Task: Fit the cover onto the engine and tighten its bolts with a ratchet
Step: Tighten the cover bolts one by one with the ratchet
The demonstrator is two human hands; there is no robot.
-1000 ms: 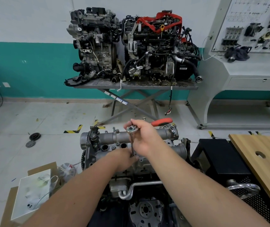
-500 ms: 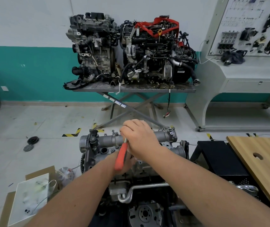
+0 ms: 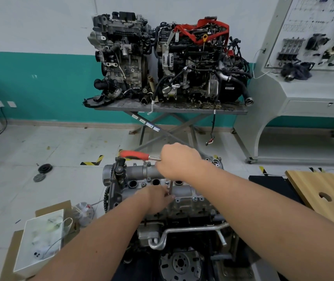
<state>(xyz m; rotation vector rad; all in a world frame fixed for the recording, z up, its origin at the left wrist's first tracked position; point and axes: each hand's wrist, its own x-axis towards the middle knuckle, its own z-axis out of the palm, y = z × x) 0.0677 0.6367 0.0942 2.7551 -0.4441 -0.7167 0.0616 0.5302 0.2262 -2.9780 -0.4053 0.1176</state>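
A grey metal cover (image 3: 182,191) sits on top of the engine (image 3: 168,211) in front of me. My right hand (image 3: 179,163) grips the head of a ratchet (image 3: 139,155) whose red handle points left. A thin extension bar (image 3: 170,188) runs down from that hand to the cover. My left hand (image 3: 158,196) pinches the bar's lower end, hiding the bolt beneath it. More bolts (image 3: 195,198) show along the cover's near edge.
Two other engines (image 3: 166,59) stand on a scissor table by the far wall. A wooden bench (image 3: 324,191) is at my right, a black stand (image 3: 269,185) beside it. A cardboard box with a white tray (image 3: 40,238) lies on the floor at left.
The ratchet's red handle swung from pointing right, round towards me, to pointing left. My left hand stayed at the foot of the bar.
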